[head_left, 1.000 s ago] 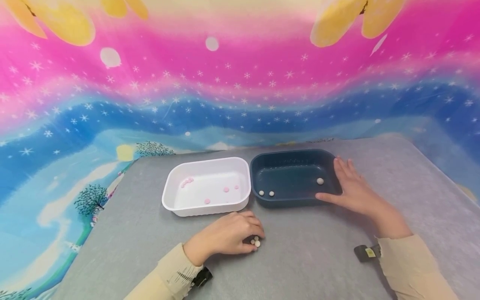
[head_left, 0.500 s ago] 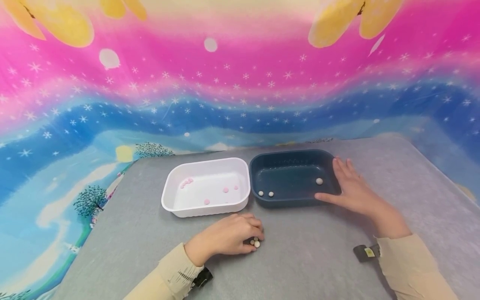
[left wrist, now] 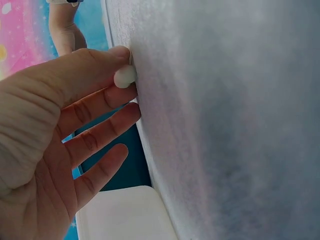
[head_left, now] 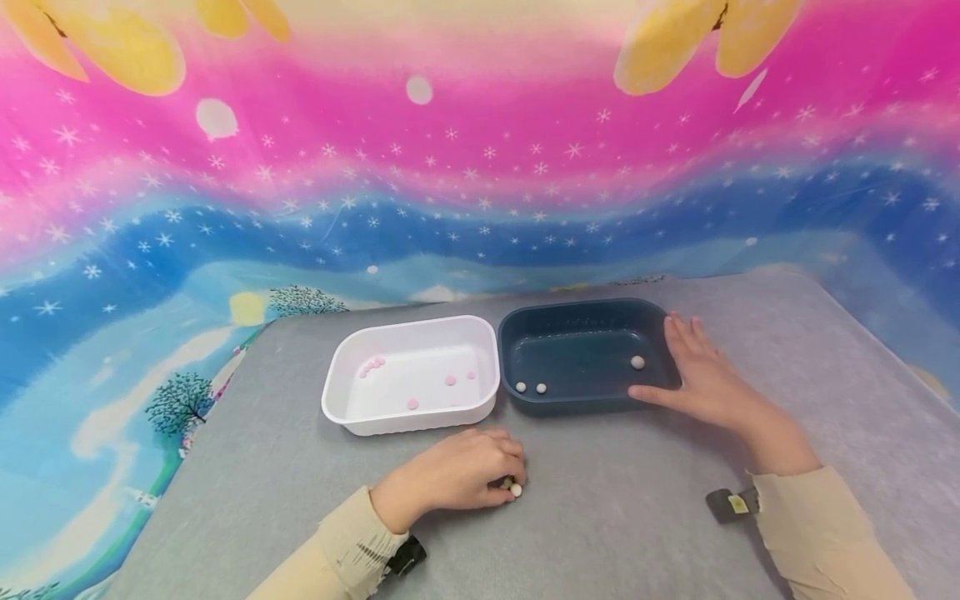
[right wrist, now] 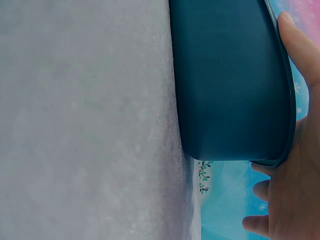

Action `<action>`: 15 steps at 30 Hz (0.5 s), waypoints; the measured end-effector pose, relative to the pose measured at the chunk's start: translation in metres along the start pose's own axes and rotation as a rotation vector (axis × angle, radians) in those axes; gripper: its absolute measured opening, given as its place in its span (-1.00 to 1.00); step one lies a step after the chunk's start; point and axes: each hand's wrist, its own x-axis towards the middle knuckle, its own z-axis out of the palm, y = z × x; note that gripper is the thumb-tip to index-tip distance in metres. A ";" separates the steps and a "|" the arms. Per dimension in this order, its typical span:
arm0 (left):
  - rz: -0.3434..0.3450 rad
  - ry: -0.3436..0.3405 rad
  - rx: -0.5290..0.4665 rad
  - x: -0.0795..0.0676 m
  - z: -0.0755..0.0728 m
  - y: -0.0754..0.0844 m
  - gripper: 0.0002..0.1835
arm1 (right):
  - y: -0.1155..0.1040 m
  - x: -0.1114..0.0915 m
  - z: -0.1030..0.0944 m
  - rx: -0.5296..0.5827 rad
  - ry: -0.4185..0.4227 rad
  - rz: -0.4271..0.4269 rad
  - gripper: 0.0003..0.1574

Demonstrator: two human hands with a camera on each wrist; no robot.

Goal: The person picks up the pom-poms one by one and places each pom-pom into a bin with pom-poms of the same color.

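Over the table in front of the two trays, my left hand (head_left: 461, 468) curls its fingers and thumb round small white balls (head_left: 516, 490), partly hidden by the hand. In the left wrist view one white ball (left wrist: 124, 77) shows between thumb and forefinger, while the other fingers are spread. My right hand (head_left: 705, 379) rests at the right end of the dark teal tray (head_left: 577, 354), fingers straight along its side and thumb at the near rim. Inside that tray lie a larger white ball (head_left: 637, 362) and two smaller ones (head_left: 531, 388).
A white tray (head_left: 397, 383) stands left of the teal one, their ends side by side. Several small pink pieces (head_left: 450, 380) lie in it. Grey cloth (head_left: 600, 500) covers the table, and a patterned backdrop (head_left: 480, 167) hangs behind.
The small white balls at my left fingertips have shifted slightly, and fewer show beside the thumb now. My right hand stays at the teal tray; the balls inside keep their places.
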 end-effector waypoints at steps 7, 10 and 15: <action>0.003 0.001 -0.014 0.001 0.002 -0.001 -0.93 | 0.000 0.000 0.000 0.014 -0.006 0.005 0.56; 0.005 0.006 -0.030 0.001 0.002 -0.001 -0.94 | 0.000 0.000 0.000 0.015 -0.007 0.005 0.56; 0.002 0.020 -0.046 0.000 0.001 -0.001 -0.94 | 0.001 0.001 0.001 0.007 -0.006 0.003 0.56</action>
